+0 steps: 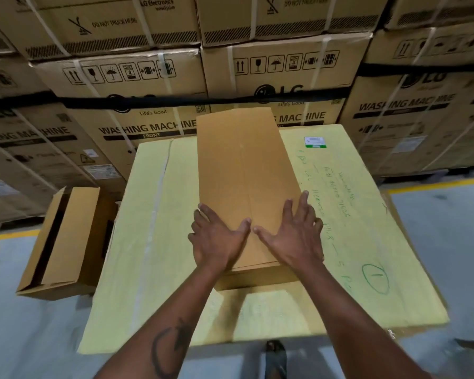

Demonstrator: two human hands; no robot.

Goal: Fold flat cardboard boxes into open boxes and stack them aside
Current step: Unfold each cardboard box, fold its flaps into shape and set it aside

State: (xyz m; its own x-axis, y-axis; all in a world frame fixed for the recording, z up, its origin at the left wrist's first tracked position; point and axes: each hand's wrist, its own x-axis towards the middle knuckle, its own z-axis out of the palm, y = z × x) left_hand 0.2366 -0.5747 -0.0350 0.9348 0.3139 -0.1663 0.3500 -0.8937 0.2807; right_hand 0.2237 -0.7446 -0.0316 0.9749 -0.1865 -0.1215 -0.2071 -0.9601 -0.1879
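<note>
A long brown cardboard box (pixel 241 165) lies on a yellow-wrapped flat package (pixel 153 214) in front of me, its top flaps closed along a centre seam. My left hand (pixel 216 239) presses flat on the left flap near the box's near end, fingers spread. My right hand (pixel 296 236) presses flat on the right flap beside it, fingers spread, thumbs almost meeting at the seam. A folded brown box (pixel 63 239) with a gap between its flaps rests on the floor at the left, leaning against the package.
A wall of stacked washing-machine cartons (pixel 153 77) stands right behind the package. Green handwriting and a small label (pixel 315 142) mark the yellow wrap. Grey floor with yellow lines (pixel 435 184) lies left and right. A foot (pixel 275 354) shows below.
</note>
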